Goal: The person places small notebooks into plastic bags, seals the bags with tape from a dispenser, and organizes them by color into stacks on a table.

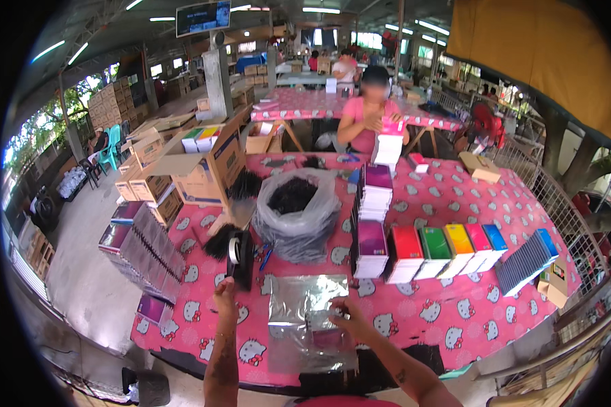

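Note:
A clear plastic bag [288,298] lies on the table in front of me, with a dark purple item [327,338] showing through its lower right part. My right hand [348,316] is at the bag's right side, fingers curled on the plastic. Beside the front end of a black tape dispenser [240,261] is my left hand [225,293], its fingers closed. Whatever lies between them is too small to make out. A blue pen [267,256] rests just right of the dispenser.
A large plastic sack [296,220] with black contents stands beyond the bag. Stacked notebooks [406,252] in several colours line the right; wrapped stacks [142,247] stand left. Behind them is an open carton [207,169]. Across the table, a person [373,112] handles a pink-covered item.

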{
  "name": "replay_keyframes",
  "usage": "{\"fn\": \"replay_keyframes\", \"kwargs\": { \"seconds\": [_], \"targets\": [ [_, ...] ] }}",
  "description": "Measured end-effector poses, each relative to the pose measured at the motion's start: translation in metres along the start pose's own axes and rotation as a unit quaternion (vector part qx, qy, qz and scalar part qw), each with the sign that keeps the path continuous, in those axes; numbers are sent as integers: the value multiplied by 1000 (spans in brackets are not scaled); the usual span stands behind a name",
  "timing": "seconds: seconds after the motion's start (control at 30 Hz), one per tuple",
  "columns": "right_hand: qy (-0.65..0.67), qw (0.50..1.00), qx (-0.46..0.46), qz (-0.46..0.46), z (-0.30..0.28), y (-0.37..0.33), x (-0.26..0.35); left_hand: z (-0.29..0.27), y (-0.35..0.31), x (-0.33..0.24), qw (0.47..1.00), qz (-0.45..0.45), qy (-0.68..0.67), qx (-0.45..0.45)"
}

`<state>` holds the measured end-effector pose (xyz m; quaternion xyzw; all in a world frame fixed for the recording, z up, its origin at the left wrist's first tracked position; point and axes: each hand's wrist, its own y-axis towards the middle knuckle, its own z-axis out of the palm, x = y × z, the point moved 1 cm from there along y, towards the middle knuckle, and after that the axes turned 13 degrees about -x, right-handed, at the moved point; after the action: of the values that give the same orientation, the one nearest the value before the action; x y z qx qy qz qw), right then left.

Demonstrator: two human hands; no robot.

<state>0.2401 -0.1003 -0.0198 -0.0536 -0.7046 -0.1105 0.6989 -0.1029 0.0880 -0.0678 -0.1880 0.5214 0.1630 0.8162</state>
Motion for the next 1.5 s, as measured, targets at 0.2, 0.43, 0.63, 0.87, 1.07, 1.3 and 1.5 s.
{"fn": "replay_keyframes", "kwargs": {
  "seconds": [0.2,0.43,0.63,0.87,1.07,1.3,1.5],
  "targets": [
    [32,999,15,-12,35,-4,7,-88,53,-55,650,322,688,1],
    [45,998,9,32,14,-7,21,128,-145,-104,600,251,398,647],
    [9,999,26,-24,6,-1,12,186,-154,-86,379,360,552,650],
    [112,991,73,29,16,0,7,107,-96,35,674,-222,288,643],
    [96,995,27,24,12,-2,5,109,-203,-63,618,435,519,400],
    [71,996,53,-14,15,-6,3,96,-222,-51,515,381,588,494],
    [-7,996,14,-86,-10,-23,-33,102,-241,-84,484,609,527,343]
  ]
}}
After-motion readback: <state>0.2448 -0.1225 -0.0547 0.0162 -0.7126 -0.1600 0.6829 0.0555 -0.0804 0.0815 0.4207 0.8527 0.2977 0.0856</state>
